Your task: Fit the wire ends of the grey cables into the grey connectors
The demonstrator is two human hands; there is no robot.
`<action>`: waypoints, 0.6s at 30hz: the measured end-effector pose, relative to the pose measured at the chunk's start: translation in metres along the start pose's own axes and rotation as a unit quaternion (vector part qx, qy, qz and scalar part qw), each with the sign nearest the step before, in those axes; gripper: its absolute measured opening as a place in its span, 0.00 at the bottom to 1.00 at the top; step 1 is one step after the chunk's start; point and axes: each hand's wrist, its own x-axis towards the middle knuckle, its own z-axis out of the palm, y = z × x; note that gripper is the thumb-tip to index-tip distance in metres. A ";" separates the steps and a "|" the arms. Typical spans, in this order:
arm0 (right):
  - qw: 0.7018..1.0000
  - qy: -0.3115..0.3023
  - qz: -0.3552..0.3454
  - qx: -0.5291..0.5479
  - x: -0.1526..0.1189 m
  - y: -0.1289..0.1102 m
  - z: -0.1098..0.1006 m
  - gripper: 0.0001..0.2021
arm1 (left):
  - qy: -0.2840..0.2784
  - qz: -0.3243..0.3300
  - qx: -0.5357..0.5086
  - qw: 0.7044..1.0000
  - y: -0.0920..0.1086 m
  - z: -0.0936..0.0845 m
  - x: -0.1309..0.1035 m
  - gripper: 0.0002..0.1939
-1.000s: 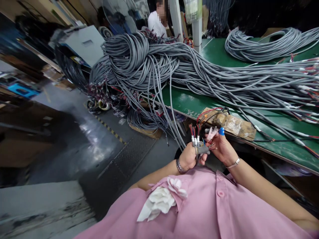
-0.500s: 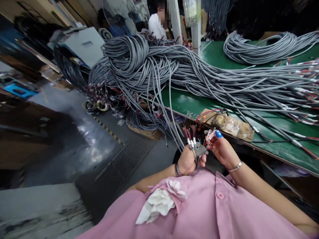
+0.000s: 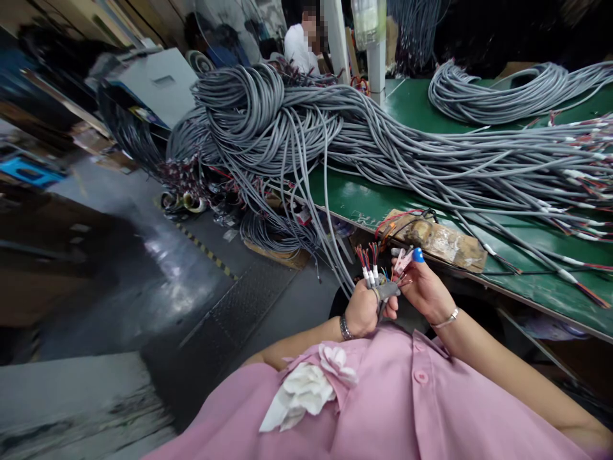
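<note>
My left hand (image 3: 363,311), a grey cover on its thumb, is closed around several grey cables (image 3: 341,271). White bands (image 3: 371,276) wrap the cable ends, and red, blue and dark wires (image 3: 368,253) fan out above the fist. Just to the right, my right hand (image 3: 428,291) has a blue cover (image 3: 418,255) on one fingertip. Its fingers pinch a small pink clip (image 3: 403,260) close to thin coloured wires (image 3: 390,276) at my left thumb. The fingers partly hide the clip's tip, so I cannot tell whether it grips a wire.
A large pile of grey cables (image 3: 364,128) covers the green table (image 3: 352,198) and hangs over its edge. A taped cardboard-like block (image 3: 445,243) lies at the front edge. Another cable coil (image 3: 502,96) rests behind. A person in white (image 3: 299,48) sits farther back.
Both hands stay close together with the same grips. My right hand has turned slightly, and the wires by its fingers spread a little to the right. The view has shifted a little.
</note>
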 end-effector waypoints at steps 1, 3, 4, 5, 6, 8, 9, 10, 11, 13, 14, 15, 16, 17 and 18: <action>1.000 -0.004 0.006 0.006 0.000 0.000 -0.002 0.20 | -0.003 0.001 -0.001 1.000 -0.001 -0.001 -0.001 0.17; 0.999 -0.015 0.027 0.015 -0.001 -0.001 -0.005 0.22 | -0.008 -0.002 -0.004 1.000 -0.002 -0.003 -0.005 0.15; 0.999 -0.023 0.040 0.016 -0.002 -0.002 -0.006 0.23 | -0.011 -0.005 -0.006 1.000 -0.002 -0.003 -0.007 0.15; 0.998 -0.032 0.053 0.014 -0.003 -0.003 -0.007 0.24 | -0.015 -0.008 -0.007 1.000 -0.001 -0.004 -0.009 0.14; 0.998 -0.038 0.059 0.008 -0.003 -0.005 -0.007 0.23 | -0.018 -0.008 -0.008 1.000 -0.001 -0.003 -0.010 0.14; 0.998 -0.041 0.042 -0.019 -0.005 -0.007 -0.005 0.18 | -0.015 0.005 -0.012 1.000 0.001 -0.002 -0.013 0.14; 0.998 -0.037 0.022 -0.040 -0.005 -0.007 -0.004 0.15 | -0.011 0.013 -0.017 1.000 0.002 -0.001 -0.014 0.14; 0.997 -0.031 -0.004 -0.064 -0.006 -0.007 -0.004 0.12 | -0.006 0.022 -0.022 1.000 0.004 0.000 -0.014 0.14; 0.996 -0.025 -0.028 -0.086 -0.007 -0.007 -0.003 0.11 | -0.001 0.028 -0.027 0.999 0.005 0.001 -0.013 0.14; 0.992 -0.022 -0.056 -0.111 -0.007 -0.006 -0.005 0.11 | 0.008 0.032 -0.033 0.999 0.007 0.003 -0.012 0.14; 0.992 -0.023 -0.056 -0.112 -0.006 -0.005 -0.006 0.13 | 0.011 0.031 -0.033 0.999 0.007 0.004 -0.010 0.14; 0.992 -0.025 -0.050 -0.110 -0.005 -0.004 -0.007 0.15 | 0.014 0.030 -0.034 0.999 0.007 0.005 -0.009 0.14; 0.993 -0.025 -0.043 -0.105 -0.004 -0.003 -0.009 0.17 | 0.015 0.029 -0.034 0.999 0.007 0.006 -0.007 0.14; 0.994 -0.027 -0.034 -0.099 -0.002 -0.002 -0.010 0.19 | 0.016 0.029 -0.034 0.999 0.007 0.007 -0.006 0.14; 0.995 -0.030 -0.025 -0.092 0.000 -0.002 -0.011 0.20 | 0.015 0.029 -0.035 0.999 0.007 0.007 -0.005 0.14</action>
